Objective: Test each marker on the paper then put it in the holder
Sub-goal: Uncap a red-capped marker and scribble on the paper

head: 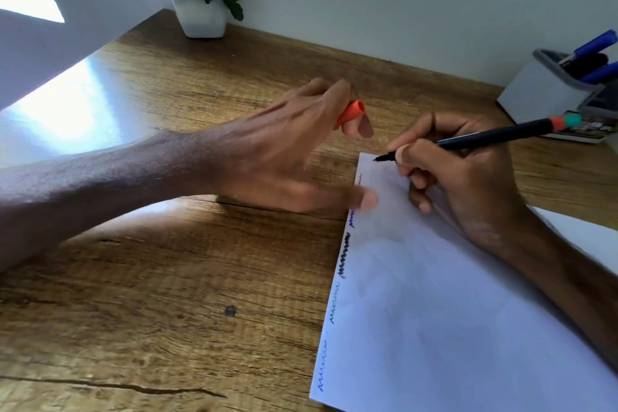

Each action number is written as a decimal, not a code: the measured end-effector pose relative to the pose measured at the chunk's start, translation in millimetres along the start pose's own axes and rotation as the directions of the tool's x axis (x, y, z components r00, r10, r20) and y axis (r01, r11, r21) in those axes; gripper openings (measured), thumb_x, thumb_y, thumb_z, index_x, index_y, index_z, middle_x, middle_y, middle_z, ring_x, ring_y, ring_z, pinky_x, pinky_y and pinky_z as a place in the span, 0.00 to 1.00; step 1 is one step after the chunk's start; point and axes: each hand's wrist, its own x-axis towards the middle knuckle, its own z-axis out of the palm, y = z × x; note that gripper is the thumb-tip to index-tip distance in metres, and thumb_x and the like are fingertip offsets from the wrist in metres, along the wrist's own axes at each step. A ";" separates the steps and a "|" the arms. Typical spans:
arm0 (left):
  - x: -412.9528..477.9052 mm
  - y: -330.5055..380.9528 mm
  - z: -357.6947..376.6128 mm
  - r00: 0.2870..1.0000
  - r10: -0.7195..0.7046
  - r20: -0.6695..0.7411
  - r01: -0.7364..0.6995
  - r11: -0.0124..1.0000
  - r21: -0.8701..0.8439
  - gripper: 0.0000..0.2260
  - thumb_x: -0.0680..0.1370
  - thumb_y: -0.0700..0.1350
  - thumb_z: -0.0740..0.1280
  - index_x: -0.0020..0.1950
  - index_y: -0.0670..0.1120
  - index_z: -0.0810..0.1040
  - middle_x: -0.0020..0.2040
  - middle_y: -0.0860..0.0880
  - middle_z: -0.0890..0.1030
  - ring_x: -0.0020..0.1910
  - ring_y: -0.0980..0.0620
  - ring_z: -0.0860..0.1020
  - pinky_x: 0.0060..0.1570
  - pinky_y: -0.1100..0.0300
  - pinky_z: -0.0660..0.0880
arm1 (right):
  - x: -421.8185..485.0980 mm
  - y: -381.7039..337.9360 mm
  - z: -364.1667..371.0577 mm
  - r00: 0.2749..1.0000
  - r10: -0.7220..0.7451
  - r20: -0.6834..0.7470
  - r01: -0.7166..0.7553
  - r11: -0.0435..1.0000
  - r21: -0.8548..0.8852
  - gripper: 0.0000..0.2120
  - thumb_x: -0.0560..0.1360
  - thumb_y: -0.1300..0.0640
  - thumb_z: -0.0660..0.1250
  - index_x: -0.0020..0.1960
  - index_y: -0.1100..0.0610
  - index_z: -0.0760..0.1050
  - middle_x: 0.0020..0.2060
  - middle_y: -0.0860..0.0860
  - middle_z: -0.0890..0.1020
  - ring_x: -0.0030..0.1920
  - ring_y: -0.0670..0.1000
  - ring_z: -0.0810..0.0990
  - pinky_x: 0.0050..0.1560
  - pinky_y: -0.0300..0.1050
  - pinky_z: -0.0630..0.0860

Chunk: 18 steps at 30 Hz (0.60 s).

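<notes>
The right hand has its fingers curled tight round the slim black marker, whose tip just ahead of them meets the paper, while the left hand pinches the orange cap; light, stiff and probably slick, the marker suits this low barrel grip.

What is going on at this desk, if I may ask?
A person's right hand grips a slim black marker with an orange band, its tip at the top corner of the white paper sheet. The left hand holds the orange plastic cap, thumb on the paper's edge. Squiggles line that edge; blue markers stand in the white square holder.
</notes>
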 end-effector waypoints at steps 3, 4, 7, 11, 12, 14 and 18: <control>-0.2 -2.8 -4.5 0.990 -0.008 -0.139 -0.010 0.991 -0.130 0.12 0.84 0.55 0.56 0.53 0.46 0.69 0.52 0.50 0.80 0.47 0.54 0.76 0.46 0.60 0.72 | -0.4 -4.0 0.0 0.999 -0.010 -0.036 0.012 0.998 0.063 0.02 0.74 0.73 0.69 0.43 0.68 0.78 0.29 0.58 0.77 0.27 0.52 0.72 0.21 0.40 0.70; -0.3 -4.4 -5.9 0.983 -0.024 -0.181 -0.008 0.985 -0.172 0.12 0.84 0.50 0.55 0.52 0.43 0.71 0.47 0.50 0.80 0.42 0.57 0.75 0.42 0.62 0.70 | -0.4 -5.1 -0.6 0.999 -0.025 -0.045 0.028 0.997 0.074 0.02 0.76 0.73 0.68 0.46 0.68 0.77 0.31 0.59 0.78 0.28 0.52 0.73 0.22 0.41 0.72; -0.3 -8.2 -7.0 0.974 -0.048 -0.223 0.009 0.985 -0.172 0.09 0.86 0.43 0.56 0.50 0.43 0.72 0.39 0.53 0.76 0.35 0.55 0.74 0.36 0.64 0.66 | -0.8 -8.8 -2.5 0.995 -0.081 -0.055 0.085 0.994 0.070 0.02 0.77 0.70 0.69 0.49 0.69 0.77 0.34 0.60 0.80 0.29 0.53 0.76 0.24 0.42 0.75; 1.8 -14.3 -1.6 0.982 -0.052 -0.181 0.043 0.998 -0.051 0.09 0.85 0.50 0.57 0.54 0.47 0.74 0.42 0.53 0.77 0.37 0.57 0.74 0.36 0.61 0.70 | -1.5 -11.3 -4.9 0.997 -0.071 -0.036 0.074 0.992 0.105 0.06 0.76 0.64 0.71 0.49 0.68 0.79 0.35 0.59 0.82 0.32 0.53 0.78 0.26 0.44 0.76; 2.5 -15.7 0.4 0.983 -0.054 -0.174 0.049 0.998 -0.032 0.10 0.84 0.51 0.57 0.56 0.48 0.74 0.45 0.53 0.78 0.40 0.58 0.75 0.39 0.61 0.72 | -1.5 -11.5 -6.3 0.998 -0.060 -0.008 0.060 0.990 0.128 0.05 0.77 0.64 0.70 0.50 0.67 0.80 0.36 0.59 0.83 0.33 0.53 0.79 0.27 0.44 0.77; 3.6 -17.7 2.6 0.984 -0.052 -0.172 0.048 0.998 -0.028 0.11 0.84 0.51 0.58 0.59 0.48 0.76 0.49 0.54 0.80 0.46 0.56 0.76 0.44 0.61 0.73 | -1.7 -12.4 -7.5 0.999 -0.045 0.031 0.039 0.984 0.176 0.07 0.78 0.65 0.65 0.50 0.66 0.80 0.38 0.59 0.84 0.34 0.54 0.80 0.28 0.45 0.77; 4.6 -18.9 2.1 0.983 -0.031 -0.183 0.028 0.999 -0.020 0.09 0.85 0.49 0.61 0.62 0.49 0.77 0.51 0.56 0.80 0.48 0.59 0.75 0.45 0.69 0.69 | -2.2 -13.9 -8.2 0.996 -0.066 0.052 0.054 0.977 0.209 0.09 0.75 0.67 0.61 0.50 0.67 0.79 0.37 0.59 0.84 0.33 0.55 0.80 0.27 0.45 0.76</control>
